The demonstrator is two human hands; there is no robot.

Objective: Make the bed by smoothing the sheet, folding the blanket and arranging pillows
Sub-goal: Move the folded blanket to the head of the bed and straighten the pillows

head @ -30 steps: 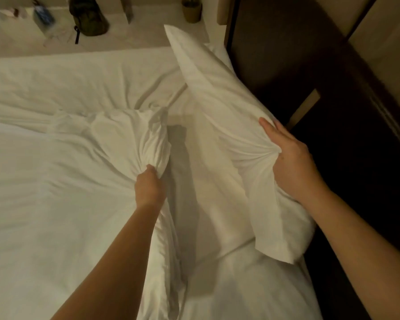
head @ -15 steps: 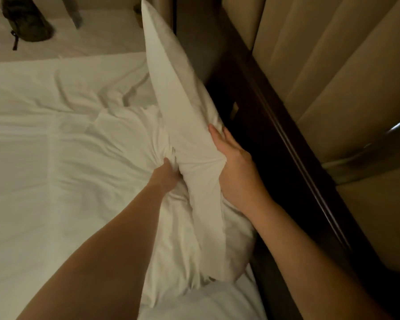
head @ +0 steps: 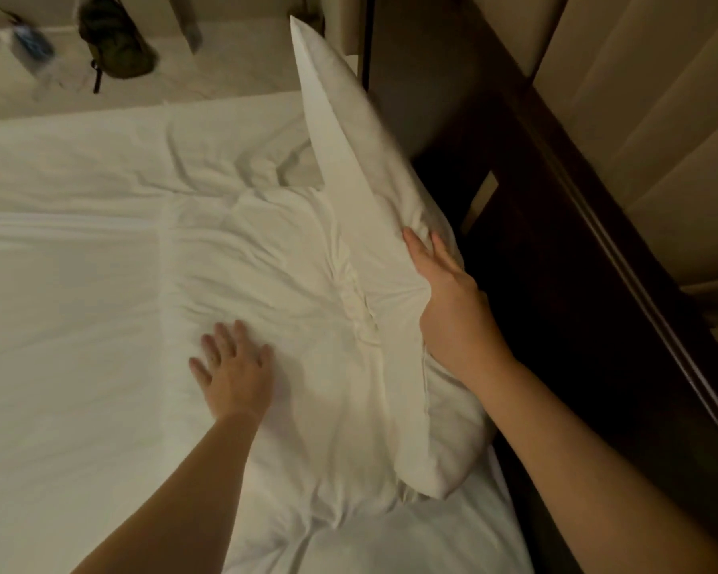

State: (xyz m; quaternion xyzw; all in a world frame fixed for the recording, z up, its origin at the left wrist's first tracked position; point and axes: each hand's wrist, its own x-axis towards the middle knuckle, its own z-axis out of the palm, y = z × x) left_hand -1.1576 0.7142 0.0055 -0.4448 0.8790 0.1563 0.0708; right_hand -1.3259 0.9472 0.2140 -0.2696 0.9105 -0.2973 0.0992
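You are holding the standing pillow (head: pixel 361 167) up on its long edge along the headboard (head: pixel 577 304) side of the bed, at 3 o'clock from the flat pillow (head: pixel 266 258) that is lying on the sheet (head: pixel 59 304). Your right hand (head: pixel 446 300) is the one touching it, with the palm lying against its headboard-side face about midway along and the fingers (head: pixel 419 246) running straight toward 12 o'clock. The thumb is hiding behind the fabric, so I cannot tell whether you are pinching the pillow or only propping it. Your left hand (head: pixel 235 366) is lying released, fingers spread, pressing flat on the flat pillow. From that hand the standing pillow is sitting at 2 o'clock, near but apart. Its long axis is running from 12 to 5 o'clock, with the free corner pointing at 12, and the flat pillow's long axis is lying nearly parallel. The coming move is probably turning on which way it is going down — if toward 9 o'clock, your left hand is sitting in the landing spot
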